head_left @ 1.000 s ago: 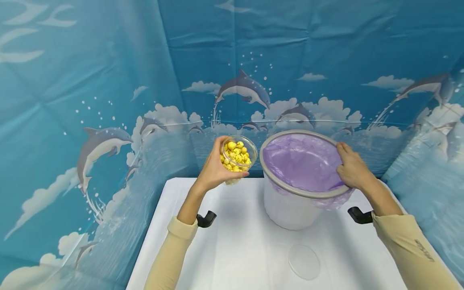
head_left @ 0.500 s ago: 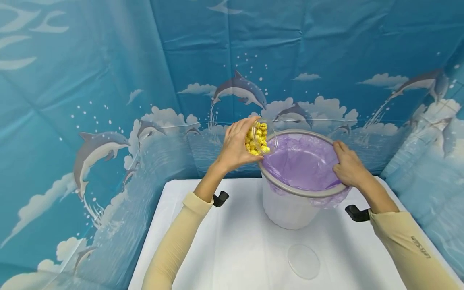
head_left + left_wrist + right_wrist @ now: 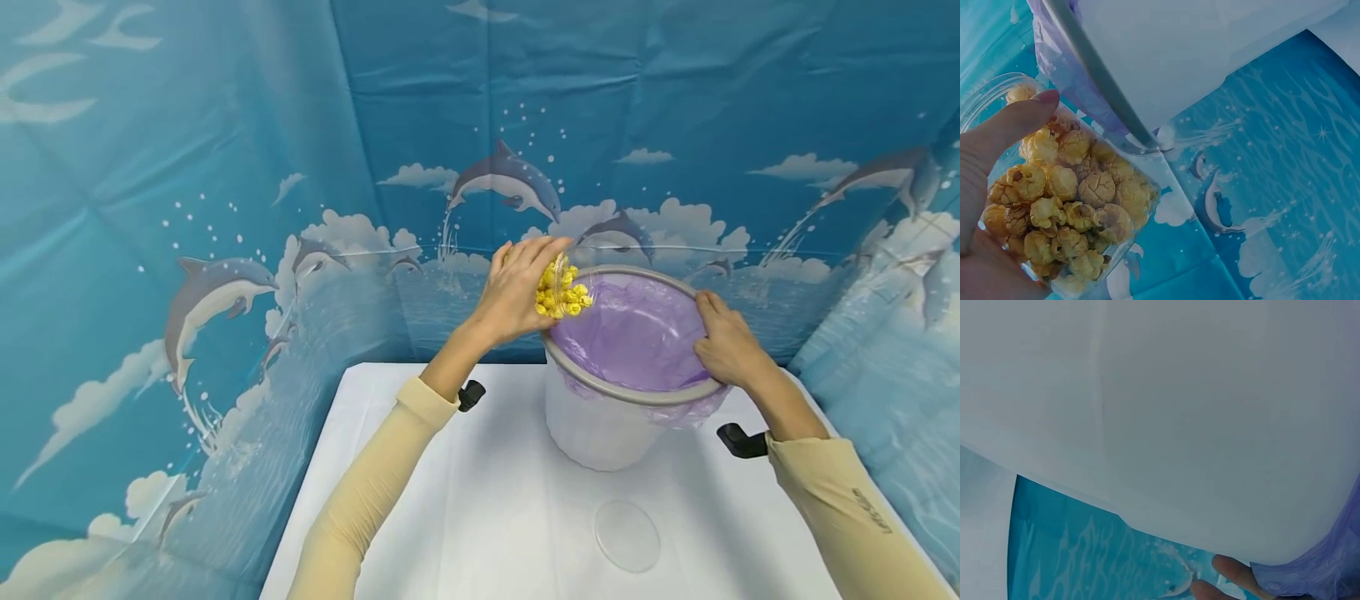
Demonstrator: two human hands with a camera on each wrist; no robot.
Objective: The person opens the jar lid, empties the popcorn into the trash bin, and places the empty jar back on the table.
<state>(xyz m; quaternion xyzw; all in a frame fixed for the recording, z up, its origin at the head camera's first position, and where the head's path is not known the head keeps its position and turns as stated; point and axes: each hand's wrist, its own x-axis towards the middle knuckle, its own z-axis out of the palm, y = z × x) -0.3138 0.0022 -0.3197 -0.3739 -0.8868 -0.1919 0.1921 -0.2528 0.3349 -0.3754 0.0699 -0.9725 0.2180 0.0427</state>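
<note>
My left hand (image 3: 517, 287) grips a clear plastic jar (image 3: 1141, 200) of yellow popcorn (image 3: 562, 292). The jar is tipped on its side, its mouth turned right over the left rim of a white trash bin (image 3: 600, 425). Most of the jar hides behind the hand in the head view; the left wrist view shows popcorn filling its body and the thumb across it near the mouth. A purple bag (image 3: 630, 342) lines the bin and folds out over its grey rim. On the right side, my right hand (image 3: 727, 342) holds that rim, fingers curled over the bag's edge.
A round clear lid (image 3: 627, 537) lies flat on the white table (image 3: 465, 517) in front of the bin. Blue curtains (image 3: 420, 108) printed with dolphins rise behind the table and on both sides.
My left hand has carried the popcorn jar right and up to the bin's rim, tipping it from nearly upright onto its side. The right hand keeps its hold on the rim.
</note>
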